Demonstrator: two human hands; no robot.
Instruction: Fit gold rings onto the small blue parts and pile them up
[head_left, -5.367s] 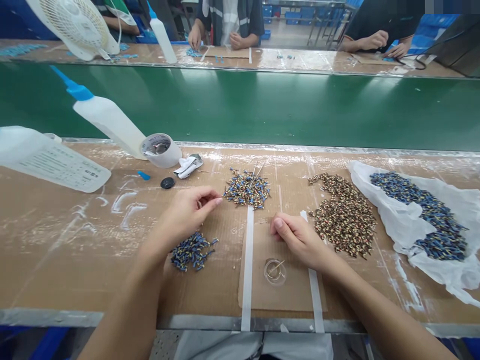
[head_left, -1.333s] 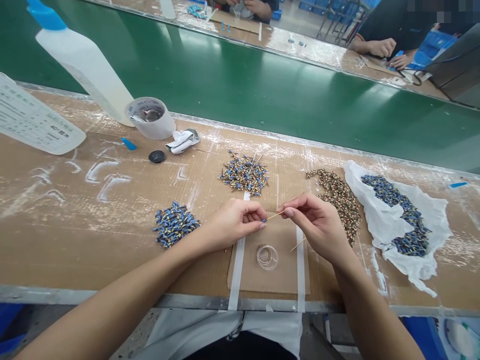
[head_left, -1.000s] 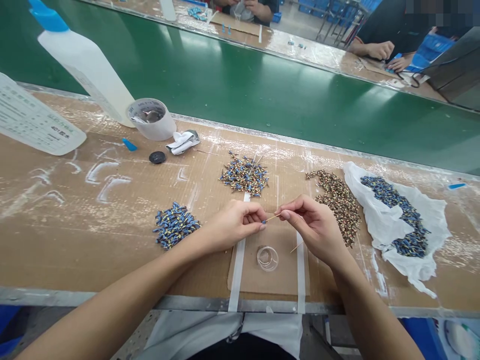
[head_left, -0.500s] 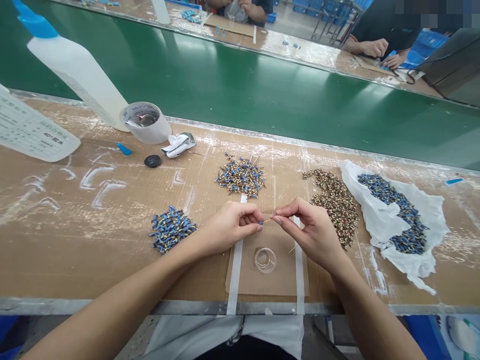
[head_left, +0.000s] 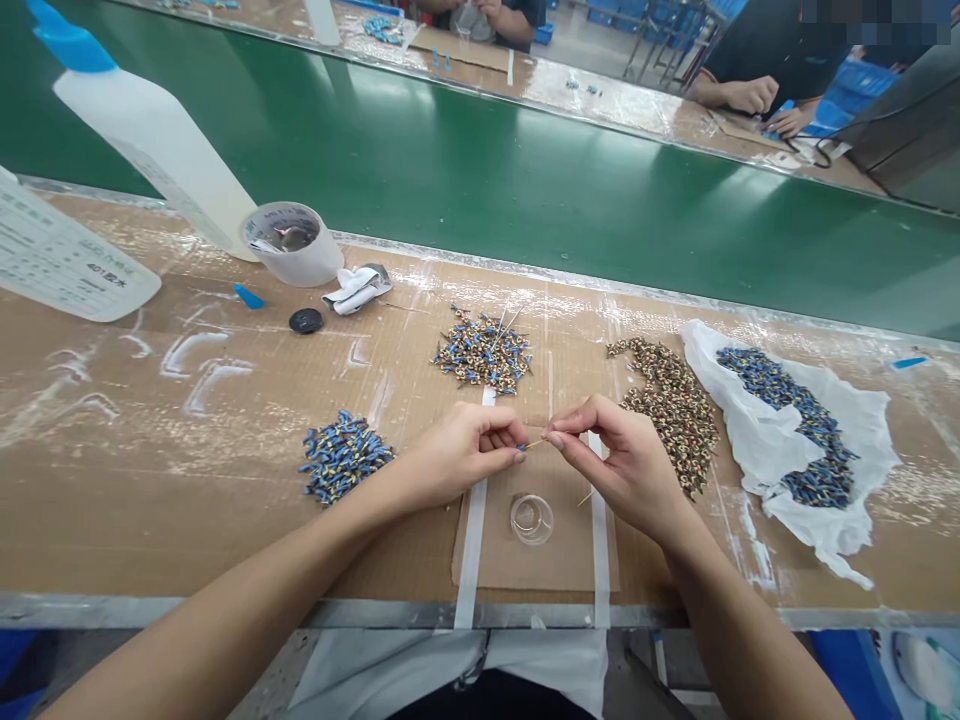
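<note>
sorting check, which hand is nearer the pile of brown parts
Right hand, just left of the pile of brown parts; left hand farther left.

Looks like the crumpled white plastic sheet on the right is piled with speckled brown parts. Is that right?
Not quite: the head view shows the crumpled white plastic sheet holding small blue parts. The speckled brown parts lie beside it, to its left.
</note>
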